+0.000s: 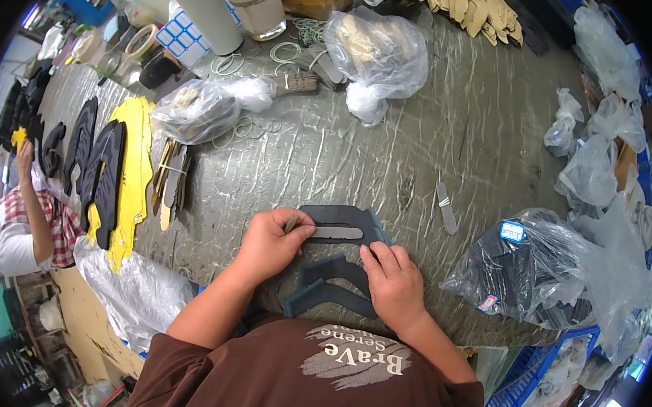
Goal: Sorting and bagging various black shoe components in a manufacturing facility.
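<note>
A dark grey curved fabric piece (346,214) lies on the table in front of me, a flat light-grey strip (339,233) along it. My left hand (274,243) pinches the strip's left end between thumb and fingers; another small edge shows between the fingers, too hidden to name. My right hand (393,280) has its fingers bent together at the lower right edge of the fabric piece, seeming to grip it. Between my forearms, close to my body, rest more curved dark pieces with blue-grey edges (325,293), partly under my right hand.
Tied grey strips (446,209) and a bag of dark pieces (527,269) lie right. Leftward are tied strips (171,176) and yellow pieces (135,156). Plastic bags (377,49), a tumbler (209,19) and tan pieces (471,8) stand far. A person (25,224) works at left.
</note>
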### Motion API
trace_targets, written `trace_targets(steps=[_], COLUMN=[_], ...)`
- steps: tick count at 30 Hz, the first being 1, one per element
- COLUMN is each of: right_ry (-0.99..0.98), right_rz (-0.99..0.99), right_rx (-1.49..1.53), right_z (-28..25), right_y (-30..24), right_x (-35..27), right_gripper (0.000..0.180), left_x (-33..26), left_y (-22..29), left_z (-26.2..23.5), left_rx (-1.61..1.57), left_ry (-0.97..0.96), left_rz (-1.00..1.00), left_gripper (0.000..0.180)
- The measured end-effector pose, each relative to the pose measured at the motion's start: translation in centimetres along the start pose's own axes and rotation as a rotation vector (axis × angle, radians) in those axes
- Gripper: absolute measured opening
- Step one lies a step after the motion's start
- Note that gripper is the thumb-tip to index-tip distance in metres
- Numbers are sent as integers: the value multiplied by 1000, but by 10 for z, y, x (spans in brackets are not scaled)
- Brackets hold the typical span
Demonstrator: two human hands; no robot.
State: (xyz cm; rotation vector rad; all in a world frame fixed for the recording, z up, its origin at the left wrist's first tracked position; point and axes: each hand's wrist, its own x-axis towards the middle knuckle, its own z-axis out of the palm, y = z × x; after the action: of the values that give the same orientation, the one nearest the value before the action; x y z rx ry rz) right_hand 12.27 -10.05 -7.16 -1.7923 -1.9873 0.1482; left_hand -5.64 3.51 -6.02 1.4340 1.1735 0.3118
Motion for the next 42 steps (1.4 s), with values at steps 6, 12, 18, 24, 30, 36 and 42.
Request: trace_targets(steps=[6, 12, 18, 24, 30, 36, 42], right_ry=[0, 18, -35, -26, -25, 65, 155], right_rz=[-5, -80, -67, -77, -50, 32, 171], right_rx=[14, -48, -59, -67, -33, 84, 111], right_z=[1, 2, -1, 1, 0, 1, -10], right_y=[2, 4, 1, 4, 4, 6, 6], right_x=[-1, 2, 7, 6, 7, 5, 18], right_gripper=[28, 30, 23, 27, 26, 27, 34], left_x=[2, 1, 1, -2, -2, 2, 27], left_y=[3, 1, 0, 3, 7, 3, 19], left_z=[0, 1, 1, 4, 7, 4, -40], left_rx=[-8, 27, 84, 278, 425, 567, 165], left_ry=[-8, 12, 31, 92, 123, 131, 221], left_rz=[-40, -38, -27, 161, 241, 390, 212], left_gripper=[6, 11, 11, 11, 10, 8, 11])
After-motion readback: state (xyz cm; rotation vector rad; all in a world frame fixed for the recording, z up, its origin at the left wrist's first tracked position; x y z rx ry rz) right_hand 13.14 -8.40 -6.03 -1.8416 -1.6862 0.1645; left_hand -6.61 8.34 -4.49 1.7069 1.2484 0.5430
